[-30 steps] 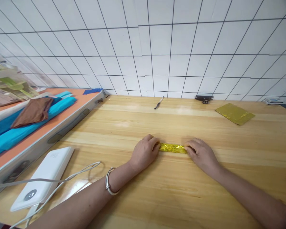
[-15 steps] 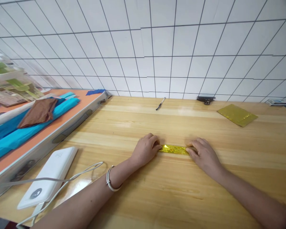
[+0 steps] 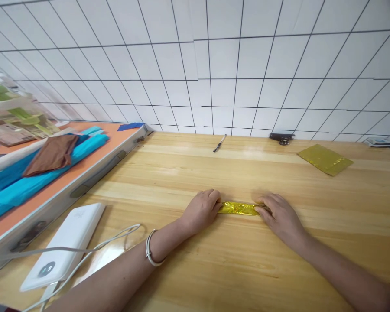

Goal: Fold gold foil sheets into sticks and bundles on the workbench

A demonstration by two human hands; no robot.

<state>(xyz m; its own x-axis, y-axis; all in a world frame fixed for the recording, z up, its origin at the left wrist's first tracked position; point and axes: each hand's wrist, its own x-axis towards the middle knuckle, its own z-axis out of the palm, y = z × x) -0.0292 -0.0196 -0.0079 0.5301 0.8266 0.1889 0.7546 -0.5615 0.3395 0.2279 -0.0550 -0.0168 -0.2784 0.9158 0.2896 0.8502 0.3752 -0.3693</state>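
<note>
A narrow strip of shiny gold foil (image 3: 238,208) lies across the wooden table (image 3: 195,268), running left to right between my hands. My left hand (image 3: 204,210), with a silver bangle on its wrist, pinches the strip's left end. At the other end, the thumb and fingers of my right hand (image 3: 277,214) close on the foil. Both ends of the strip are partly covered by my fingers. Farther back on the right rests a flat gold sheet (image 3: 325,159), apart from both hands.
By the tiled wall lie a pen (image 3: 220,143) and a black clip (image 3: 281,138). A white power bank (image 3: 63,247) with a cable sits at the near left. Beyond it, an orange-topped surface (image 3: 117,141) holds blue rolls (image 3: 84,149), a folded brown piece (image 3: 52,155) and clear containers.
The view has shifted slightly. My hands stay at the two ends of the gold strip, with only small finger movements; the table items have not moved.
</note>
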